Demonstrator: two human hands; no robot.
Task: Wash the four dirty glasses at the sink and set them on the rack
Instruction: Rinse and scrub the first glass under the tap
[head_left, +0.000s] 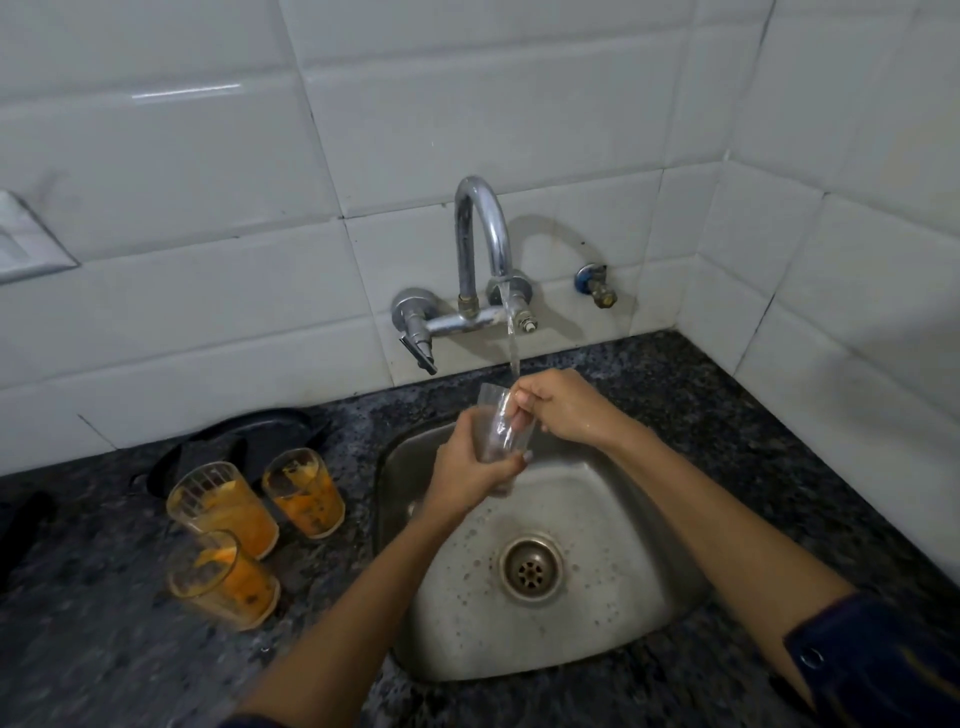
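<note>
My left hand (467, 467) grips a clear glass (500, 415) around its lower half, above the steel sink (597, 639). The fingers of my right hand (563, 402) are curled over the rim and reach inside the glass. Water runs from the chrome tap (483, 234) down onto the rim and my right fingers. Three dirty glasses with orange residue stand on the counter left of the sink: one at the back right (306, 491), one at the back left (223, 506), one in front (223, 579).
A dark speckled stone counter (104, 649) surrounds the sink, with a black plate or tray (270, 426) behind the dirty glasses. White tiled walls close the back and right side. A small valve (597, 288) sticks out of the wall right of the tap. The drain (531, 569) sits mid-basin.
</note>
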